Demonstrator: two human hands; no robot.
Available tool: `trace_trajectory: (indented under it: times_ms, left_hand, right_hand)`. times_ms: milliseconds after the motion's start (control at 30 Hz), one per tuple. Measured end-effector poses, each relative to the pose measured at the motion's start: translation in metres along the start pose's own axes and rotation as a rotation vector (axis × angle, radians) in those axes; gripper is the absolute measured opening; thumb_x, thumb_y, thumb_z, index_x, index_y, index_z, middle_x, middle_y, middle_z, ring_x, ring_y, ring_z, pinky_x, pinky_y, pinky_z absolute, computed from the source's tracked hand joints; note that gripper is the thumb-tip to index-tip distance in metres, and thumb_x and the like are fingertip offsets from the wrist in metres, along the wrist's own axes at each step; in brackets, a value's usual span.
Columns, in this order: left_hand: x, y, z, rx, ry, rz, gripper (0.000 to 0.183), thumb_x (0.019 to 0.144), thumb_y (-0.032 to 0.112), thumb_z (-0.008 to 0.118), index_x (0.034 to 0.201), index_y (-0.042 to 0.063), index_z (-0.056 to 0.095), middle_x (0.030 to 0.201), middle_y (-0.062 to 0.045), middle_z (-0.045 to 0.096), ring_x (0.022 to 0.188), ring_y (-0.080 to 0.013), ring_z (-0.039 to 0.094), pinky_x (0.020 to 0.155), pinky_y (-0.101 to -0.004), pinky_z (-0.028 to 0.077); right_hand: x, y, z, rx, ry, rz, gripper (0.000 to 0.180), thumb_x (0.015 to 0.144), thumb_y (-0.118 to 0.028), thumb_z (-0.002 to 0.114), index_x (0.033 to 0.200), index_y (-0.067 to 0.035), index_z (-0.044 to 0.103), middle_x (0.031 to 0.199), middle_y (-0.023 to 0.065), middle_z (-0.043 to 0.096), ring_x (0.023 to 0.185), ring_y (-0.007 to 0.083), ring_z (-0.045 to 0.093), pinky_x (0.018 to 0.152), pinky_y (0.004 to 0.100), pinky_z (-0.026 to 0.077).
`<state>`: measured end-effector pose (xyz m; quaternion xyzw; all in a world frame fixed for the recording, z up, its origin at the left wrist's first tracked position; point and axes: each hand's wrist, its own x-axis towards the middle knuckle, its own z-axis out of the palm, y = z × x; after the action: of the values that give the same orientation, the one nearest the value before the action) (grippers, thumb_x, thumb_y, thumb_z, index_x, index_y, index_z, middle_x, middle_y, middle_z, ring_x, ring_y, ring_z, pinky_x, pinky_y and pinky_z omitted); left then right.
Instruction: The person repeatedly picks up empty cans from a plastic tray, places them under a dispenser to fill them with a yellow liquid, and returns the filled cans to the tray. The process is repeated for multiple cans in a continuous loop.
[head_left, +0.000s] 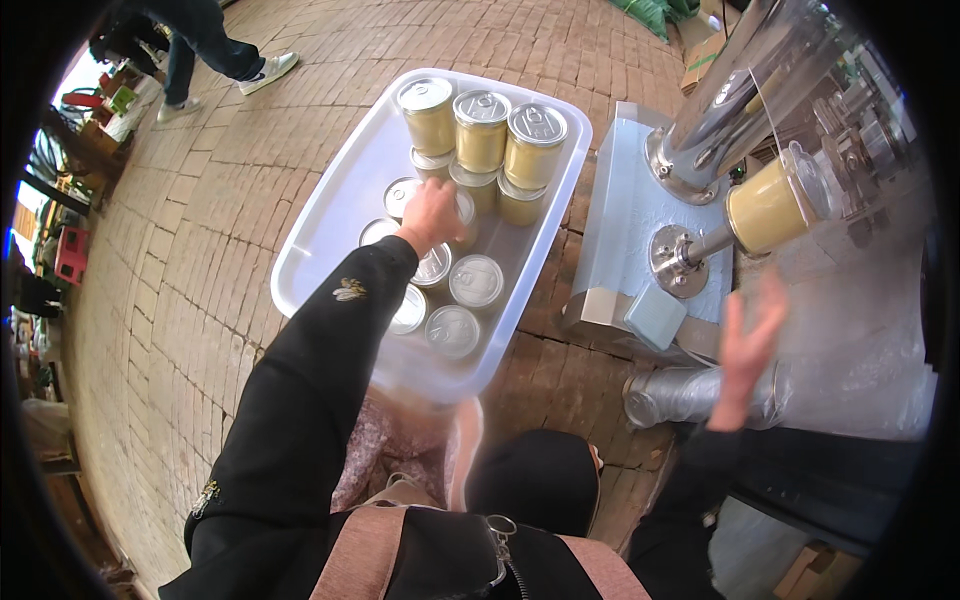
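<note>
A translucent plastic tub (330, 202) stands before me, holding several clear cans (480, 142) with pale yellow contents and silver pull-tab lids. Cans at the far end are stacked two high. My left hand (433, 214) reaches into the tub, its fingers curled around the top of one can (466, 204), which they partly hide. To the right, my right hand (754, 337) is blurred, fingers spread and holding nothing. Just above it, a yellow-filled can (772, 206) sits on the round support of a metal can-seaming machine (652, 187), under its head.
A plastic-wrapped roll or stack (675, 396) lies below the machine. Beside the machine's post is a clear guard sheet (840, 315). Brick paving (225, 187) surrounds the tub. Another person's leg (225, 56) shows at upper left, and a red stool (73, 255) at far left.
</note>
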<state>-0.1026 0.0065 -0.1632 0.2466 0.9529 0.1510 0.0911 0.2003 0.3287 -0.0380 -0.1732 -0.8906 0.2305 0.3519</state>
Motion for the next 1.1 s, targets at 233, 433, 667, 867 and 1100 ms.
trace_trajectory:
  times_ms: [233,433,667,867,1100]
  left_hand:
    - [-0.002,-0.001,0.017,0.1,-0.013,-0.001,0.083,0.066,0.033,0.076,0.135,0.0,0.043,0.127,-0.015,0.05,0.117,-0.0341,0.048,0.098,-0.0403,0.045]
    - [-0.043,0.001,-0.04,-0.029,0.006,0.101,0.09,0.072,0.04,0.075,0.141,-0.002,0.036,0.145,-0.023,0.035,0.132,-0.0387,0.036,0.109,-0.0428,0.034]
    - [-0.152,-0.104,-0.114,0.007,0.61,-0.118,0.09,0.075,0.021,0.076,0.144,-0.005,0.025,0.144,-0.027,0.034,0.131,-0.0403,0.036,0.11,-0.0439,0.032]
    - [-0.211,-0.124,-0.107,-0.871,0.055,-0.675,0.059,0.08,0.034,0.064,0.113,-0.013,0.052,0.089,-0.022,0.063,0.068,-0.025,0.062,0.056,-0.0306,0.051]
    - [-0.206,-0.132,-0.093,-0.936,0.19,-0.621,0.026,0.074,0.019,0.057,0.079,-0.006,0.057,0.059,-0.01,0.053,0.038,-0.0173,0.047,0.036,-0.0282,0.039]
  right_hand:
    - [-0.091,0.008,0.053,-0.235,-0.386,0.043,0.037,0.09,-0.015,0.059,0.117,0.006,0.047,0.131,0.0255,0.051,0.129,0.0444,0.04,0.112,0.0531,0.025]
    - [-0.108,0.019,0.063,-0.195,-0.356,0.041,0.02,0.092,-0.01,0.055,0.105,0.002,0.048,0.133,0.0307,0.048,0.13,0.0451,0.039,0.112,0.053,0.025]
    - [-0.09,-0.044,0.057,0.024,-0.248,0.09,0.013,0.092,-0.011,0.057,0.098,0.0,0.055,0.108,0.0233,0.064,0.105,0.0351,0.061,0.089,0.0407,0.047]
    - [-0.056,-0.124,0.137,0.688,-0.694,0.645,0.036,0.091,-0.034,0.063,0.087,0.001,0.06,0.07,0.0095,0.067,0.052,0.0145,0.062,0.047,0.024,0.046]
    - [-0.064,-0.121,0.173,0.908,-0.76,0.746,0.033,0.092,-0.033,0.058,0.081,-0.002,0.061,0.063,0.0064,0.062,0.045,0.0146,0.058,0.04,0.0256,0.043]
